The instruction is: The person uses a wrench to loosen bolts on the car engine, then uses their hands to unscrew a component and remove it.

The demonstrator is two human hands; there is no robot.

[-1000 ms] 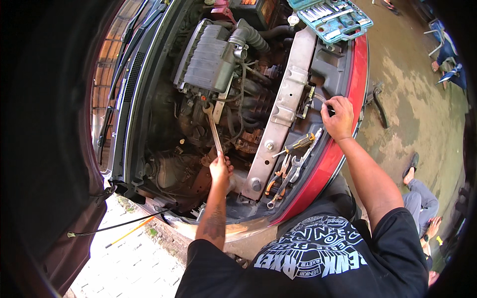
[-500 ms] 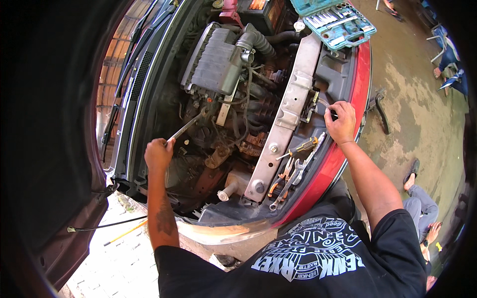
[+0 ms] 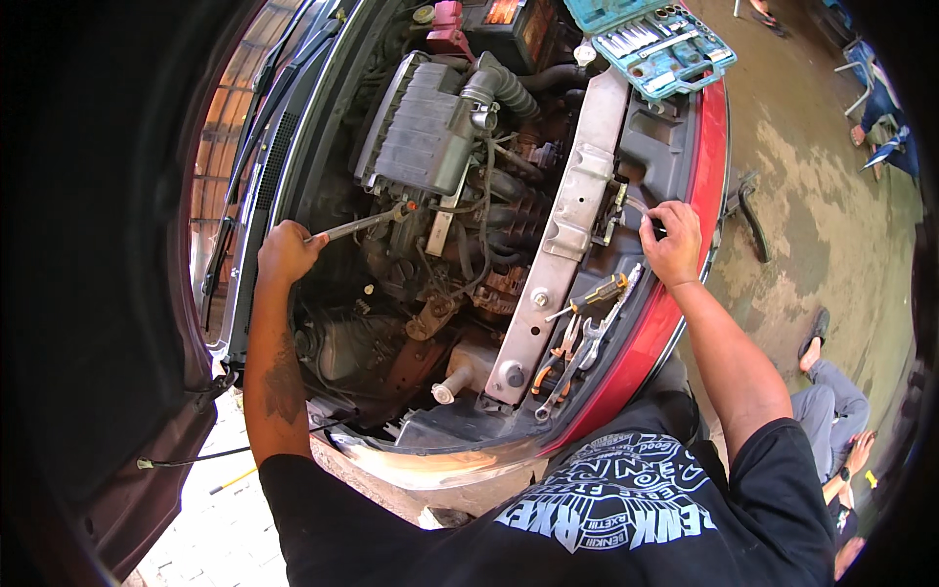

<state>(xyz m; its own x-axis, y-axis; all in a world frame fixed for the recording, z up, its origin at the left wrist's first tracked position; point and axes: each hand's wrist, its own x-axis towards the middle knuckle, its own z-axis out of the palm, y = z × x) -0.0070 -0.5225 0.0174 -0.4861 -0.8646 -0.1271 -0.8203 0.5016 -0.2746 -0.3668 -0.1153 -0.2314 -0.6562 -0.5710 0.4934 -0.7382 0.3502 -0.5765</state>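
Note:
My left hand point(image 3: 287, 251) is closed around the handle of a long silver wrench point(image 3: 362, 225), over the rear side of the engine bay. The wrench's head lies just below the ribbed black engine cover point(image 3: 416, 127), by a small orange-red spot. My right hand point(image 3: 673, 242) is at the red front edge of the car, next to the hood latch point(image 3: 613, 213). Its thumb and fingers are curled together, and what they hold, if anything, is hidden. Nearer to me on the front panel lie a yellow-and-black screwdriver point(image 3: 599, 292), orange-handled pliers point(image 3: 556, 360) and a combination wrench point(image 3: 585, 354).
A turquoise socket case point(image 3: 685, 83) stands open at the far end of the front panel. Near it is the battery point(image 3: 514, 39). The raised hood point(image 3: 108, 254) stands at the left. People sit on the right, on a stained floor point(image 3: 797, 166).
My left hand has moved left and away from me, swinging the wrench to a flatter angle with its head slightly farther off. My right hand has stayed in place.

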